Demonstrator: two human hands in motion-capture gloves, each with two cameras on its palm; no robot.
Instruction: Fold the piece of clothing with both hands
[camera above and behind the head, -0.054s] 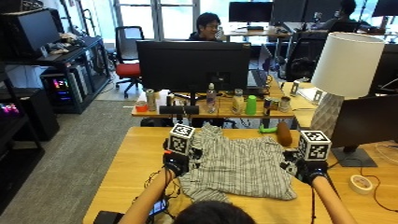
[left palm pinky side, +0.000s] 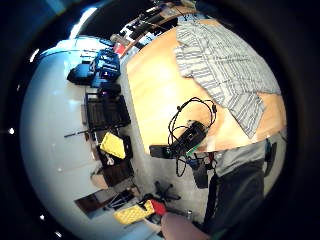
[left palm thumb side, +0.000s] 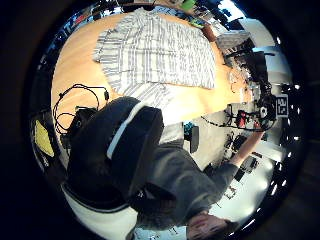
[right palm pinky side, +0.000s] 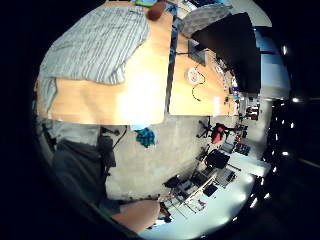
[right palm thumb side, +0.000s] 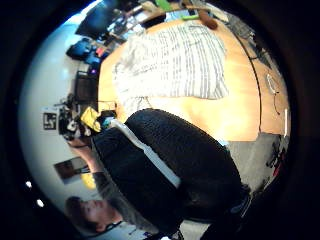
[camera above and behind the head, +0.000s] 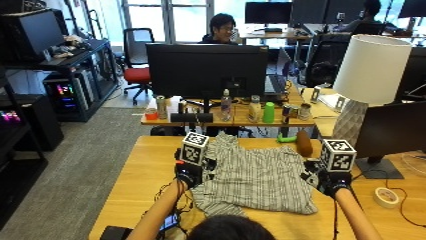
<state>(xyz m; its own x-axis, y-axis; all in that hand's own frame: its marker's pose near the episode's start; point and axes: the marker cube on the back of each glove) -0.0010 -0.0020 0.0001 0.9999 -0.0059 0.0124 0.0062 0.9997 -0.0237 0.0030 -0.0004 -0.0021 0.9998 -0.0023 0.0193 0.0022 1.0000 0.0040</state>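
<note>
From the outside view, a grey-and-white striped shirt (camera above and behind the head: 256, 180) lies spread flat on the wooden table (camera above and behind the head: 133, 170), collar end toward the far edge, one sleeve trailing toward the person at the near-left. The left hand (camera above and behind the head: 190, 172) is raised at the shirt's left edge and the right hand (camera above and behind the head: 331, 182) is raised just off its right edge; whether either set of fingers is curled or straight cannot be told from here, and nothing shows them gripping the cloth. A brown object (camera above and behind the head: 303, 143) lies beyond the shirt's far right corner, next to something green (camera above and behind the head: 286, 137). A roll of tape (camera above and behind the head: 384, 197) sits on the table to the right, and a white lamp (camera above and behind the head: 368, 75) stands behind it. On the next desk a row of bottles and cans (camera above and behind the head: 259, 109) stands under a dark monitor (camera above and behind the head: 206, 70); their labels are too small to read. The left little finger side palm view adds a black device with a looped cable (left palm pinky side: 192, 125) on the table beside the shirt's sleeve. The left thumb side palm view shows the shirt whole and flat on the wood, and the person's head below it. The right little finger side palm view shows the shirt's right edge and the tape roll (right palm pinky side: 192, 76) well apart. The right thumb side palm view shows the shirt (right palm thumb side: 170, 62) flat, with the brown object (right palm thumb side: 207, 22) at its far corner.
</note>
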